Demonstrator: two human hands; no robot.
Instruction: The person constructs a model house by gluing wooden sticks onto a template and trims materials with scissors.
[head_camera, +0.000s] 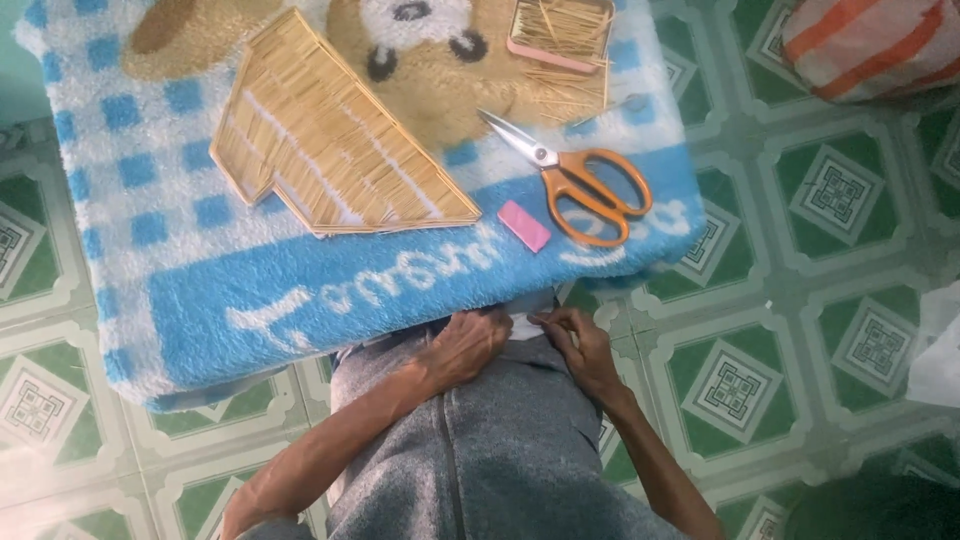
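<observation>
Hands met at the blue blanket (300, 300) edge, left hand (468, 345) curled closed, right hand (583, 345) fingers pinching a thin stick (543, 320), below orange-handled scissors (585, 185).

- A flat, open pink box (560, 32) of thin pale sticks lies at the blue-and-white blanket's far edge.
- An orange-and-white striped sack (868, 42) sits on the green-tiled floor, far right.

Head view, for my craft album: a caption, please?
Both hands pinch a thin stick beside orange-handled scissors.
</observation>
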